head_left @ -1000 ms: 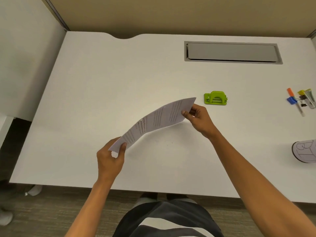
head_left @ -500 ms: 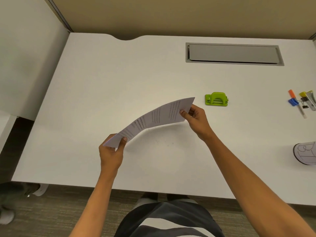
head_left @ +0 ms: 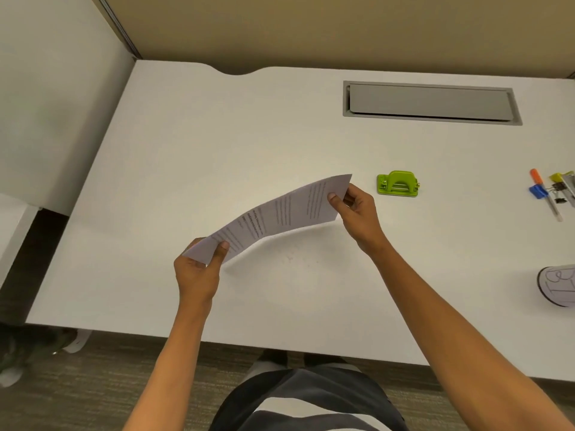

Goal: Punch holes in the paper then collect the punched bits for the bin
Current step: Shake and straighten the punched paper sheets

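The paper [head_left: 280, 213] is thin, matt and printed, bowing limply. The hole punch [head_left: 397, 183] looks like glossy green plastic. The desk [head_left: 217, 135] has a smooth, matt white laminate top; near its far edge sits a matt grey hatch [head_left: 431, 102].

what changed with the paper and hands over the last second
Little. The paper flattened a bit, its bow shallower, as the left hand lowered its near end slightly. Both hands kept their pinch, the right hand on the far end. The green hole punch stayed put on the desk.
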`<state>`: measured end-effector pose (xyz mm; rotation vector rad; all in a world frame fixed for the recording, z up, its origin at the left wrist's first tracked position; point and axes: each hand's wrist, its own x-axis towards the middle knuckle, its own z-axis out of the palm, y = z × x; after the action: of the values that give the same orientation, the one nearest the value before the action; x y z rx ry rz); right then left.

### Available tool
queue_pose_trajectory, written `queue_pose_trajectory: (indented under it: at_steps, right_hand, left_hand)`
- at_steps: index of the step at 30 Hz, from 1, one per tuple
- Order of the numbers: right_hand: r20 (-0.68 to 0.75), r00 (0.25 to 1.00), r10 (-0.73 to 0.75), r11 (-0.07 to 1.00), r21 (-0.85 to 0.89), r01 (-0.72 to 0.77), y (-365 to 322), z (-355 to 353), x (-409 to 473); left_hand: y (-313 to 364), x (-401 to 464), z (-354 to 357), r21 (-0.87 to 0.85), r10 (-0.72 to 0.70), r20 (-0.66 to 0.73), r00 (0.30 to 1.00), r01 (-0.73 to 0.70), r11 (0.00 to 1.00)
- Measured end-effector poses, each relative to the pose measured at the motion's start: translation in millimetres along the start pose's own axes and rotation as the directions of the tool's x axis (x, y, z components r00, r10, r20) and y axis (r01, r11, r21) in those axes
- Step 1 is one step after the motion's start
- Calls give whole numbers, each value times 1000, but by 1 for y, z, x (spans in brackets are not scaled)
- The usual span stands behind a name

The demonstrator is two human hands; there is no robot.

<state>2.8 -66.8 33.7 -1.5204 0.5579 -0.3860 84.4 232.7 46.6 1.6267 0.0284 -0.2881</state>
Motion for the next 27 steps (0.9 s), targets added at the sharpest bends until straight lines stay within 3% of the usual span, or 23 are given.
queue_pose_trajectory:
  at_steps: [3, 6, 16, 27]
  right_hand:
    - [9, 1000, 21, 1000, -15, -21, 2, 1, 3]
    - [12, 999, 30, 999, -44, -29, 6, 3, 6]
    - [26, 999, 19, 997, -75, -17, 7, 4, 9]
    - [65, 994, -88, 996, -16, 89, -25, 5, 18]
  left_hand:
    - [-3, 1, -2, 19, 3, 51, 999, -4, 1000]
    - [-6, 2, 1, 18, -69, -7, 998, 69, 997]
    - [-9, 2, 1, 68, -103, -61, 993, 107, 992]
    - [28, 7, -5, 30, 53, -109, 993, -50, 998]
